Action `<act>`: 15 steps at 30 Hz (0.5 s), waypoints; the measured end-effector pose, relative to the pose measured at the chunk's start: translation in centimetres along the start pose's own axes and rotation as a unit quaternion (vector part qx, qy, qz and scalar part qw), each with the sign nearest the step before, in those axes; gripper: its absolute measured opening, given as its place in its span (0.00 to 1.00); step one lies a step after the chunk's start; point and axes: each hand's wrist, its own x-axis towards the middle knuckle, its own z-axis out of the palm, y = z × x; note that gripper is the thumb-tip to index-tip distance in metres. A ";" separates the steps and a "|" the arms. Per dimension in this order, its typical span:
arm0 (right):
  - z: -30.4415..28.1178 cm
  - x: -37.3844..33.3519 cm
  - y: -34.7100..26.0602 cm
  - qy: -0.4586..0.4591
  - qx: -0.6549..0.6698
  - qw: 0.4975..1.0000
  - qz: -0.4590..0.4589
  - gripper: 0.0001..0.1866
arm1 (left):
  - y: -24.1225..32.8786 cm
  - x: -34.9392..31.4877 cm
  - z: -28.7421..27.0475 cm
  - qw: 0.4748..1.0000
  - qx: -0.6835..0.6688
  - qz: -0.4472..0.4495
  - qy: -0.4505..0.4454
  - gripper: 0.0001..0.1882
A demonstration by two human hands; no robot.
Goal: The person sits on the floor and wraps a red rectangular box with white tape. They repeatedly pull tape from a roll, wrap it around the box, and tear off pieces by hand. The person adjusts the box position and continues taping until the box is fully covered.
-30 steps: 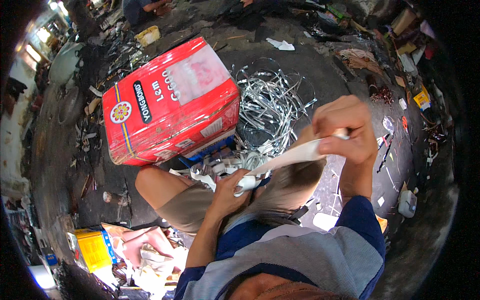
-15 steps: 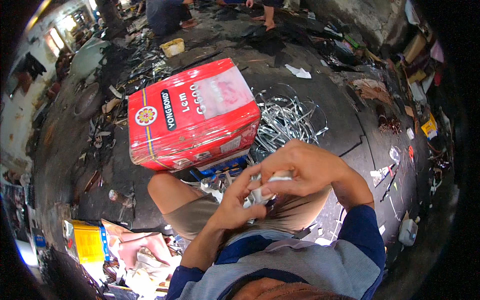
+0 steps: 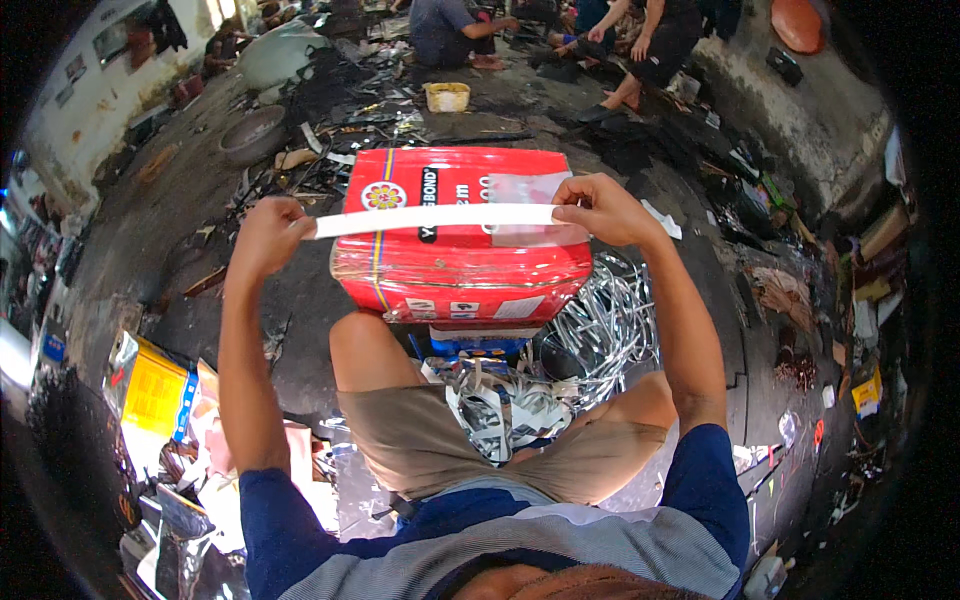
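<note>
The white strip [image 3: 440, 217] runs crosswise in front of you between your two hands, spread out nearly flat, with its right end a little higher in view than its left. Your left hand [image 3: 265, 235] is closed on the left end, the fingers curled in and the thumb side toward the strip. Your right hand [image 3: 605, 210] pinches the other end between thumb and bent fingers. From your viewpoint the strip crosses over the top of a red box [image 3: 460, 260] wrapped in clear film; you cannot tell from here whether it touches the box.

The box sits just beyond your knees, with something blue [image 3: 470, 348] showing beneath its near side. Right of it, a tangle of shiny silver strips [image 3: 610, 320] lies on the dark floor. More white and silver strips [image 3: 505, 405] are heaped between your legs, against your tan shorts [image 3: 395, 425]. By your left side stands a yellow and blue package [image 3: 155, 390], near pale scraps. Farther off, past the box, is a small yellow tub [image 3: 447, 102]; behind it one person [image 3: 440, 35] sits on the floor, and another [image 3: 665, 45] bends at the right.
</note>
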 end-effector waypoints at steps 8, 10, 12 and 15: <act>3.7 0.8 -0.6 0.150 -0.141 0.978 0.027 0.16 | 15.5 5.2 14.4 0.940 -0.190 0.272 0.083 0.19; 4.0 0.0 0.0 0.187 -0.155 0.970 0.029 0.17 | 18.6 5.1 17.4 0.934 -0.252 0.252 -0.023 0.17; 3.8 -0.6 0.2 0.206 -0.184 0.961 0.012 0.15 | 19.7 5.7 19.4 0.922 -0.284 0.259 -0.055 0.15; 3.2 -2.0 0.1 0.224 -0.217 0.950 -0.026 0.12 | 20.0 5.2 21.1 0.913 -0.307 0.269 0.002 0.13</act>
